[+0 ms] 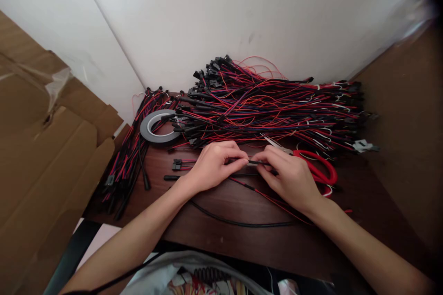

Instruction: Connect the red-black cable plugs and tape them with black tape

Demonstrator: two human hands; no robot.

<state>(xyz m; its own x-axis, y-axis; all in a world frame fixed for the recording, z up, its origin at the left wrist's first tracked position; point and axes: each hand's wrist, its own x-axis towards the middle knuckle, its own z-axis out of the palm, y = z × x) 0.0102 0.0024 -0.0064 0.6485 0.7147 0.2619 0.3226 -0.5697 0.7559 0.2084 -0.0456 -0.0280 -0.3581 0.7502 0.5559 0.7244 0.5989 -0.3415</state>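
Head view, looking down at a dark brown wooden tabletop [242, 239]. The left hand [212, 166] and the right hand [290, 177] meet at the centre, each with thumb and fingers pinched nearly closed on opposite ends of a short black wire segment [252, 162], which is held level just above the table surface, apparently so that both ends stay steady between the fingertips. Thin red and black leads [270, 198] trail from under the right hand toward the near edge, and a long black cable [238, 222] curves across the table below both wrists. Just beside the right hand, partly behind it, lie red-handled scissors [320, 168], within easy reach. Beyond the hands, a large heap of red, black and blue wire harnesses with black connectors [263, 106] fills the back of the table against the white wall [242, 18]; a grey roll of tape [157, 126] rests at its left end. A smaller bundle of harnesses [126, 166] drapes toward the left edge beside brown cardboard [44, 156]. Bare wood in front of the hands leaves room to work.
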